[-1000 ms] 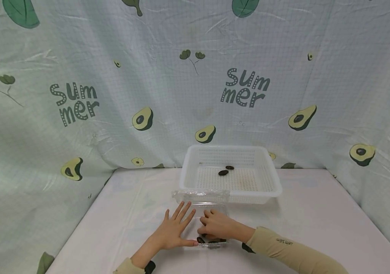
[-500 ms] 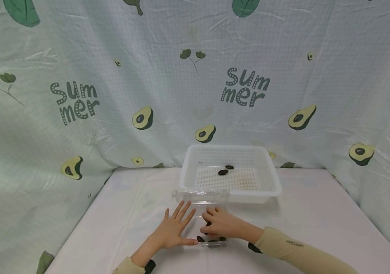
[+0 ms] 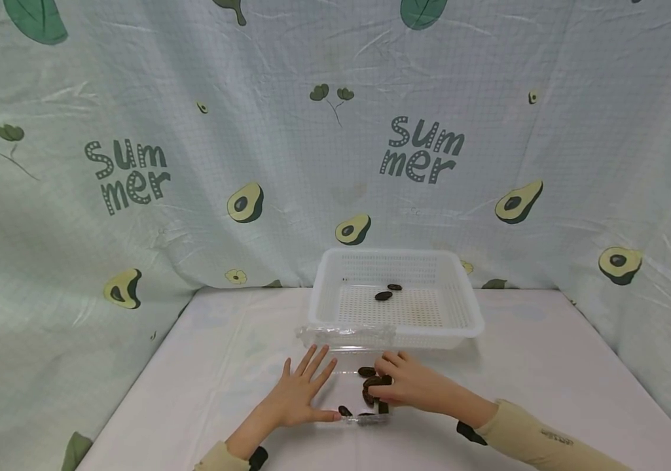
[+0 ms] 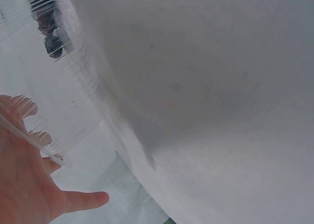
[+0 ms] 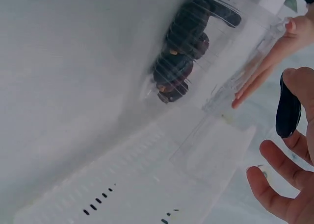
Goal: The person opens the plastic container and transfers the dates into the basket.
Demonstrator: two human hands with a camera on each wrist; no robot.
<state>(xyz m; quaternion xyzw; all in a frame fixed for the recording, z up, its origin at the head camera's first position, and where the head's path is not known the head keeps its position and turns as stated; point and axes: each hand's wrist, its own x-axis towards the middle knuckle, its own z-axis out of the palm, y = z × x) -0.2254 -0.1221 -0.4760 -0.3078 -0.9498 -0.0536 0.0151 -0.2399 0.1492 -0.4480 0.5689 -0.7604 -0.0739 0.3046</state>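
A clear plastic clamshell box lies on the table before me, its dark, glossy, oblong dates gathered mostly at the right side. In the right wrist view those dates show dark through the box wall, some with a yellowish stem end. My left hand rests at the box's left side, fingers spread, thumb along the front edge. In the left wrist view the box's clear edge crosses this hand. Over the right side of the box, my right hand pinches one date between thumb and forefinger.
Behind the box stands a white perforated basket with two dates on its floor. The crinkled clear lid of the box stands open against the basket's front. A printed curtain closes off the back and sides.
My right hand has drawn to the right, pinching a date, and uncovered more of the dates in the box. The left hand has stayed in place.
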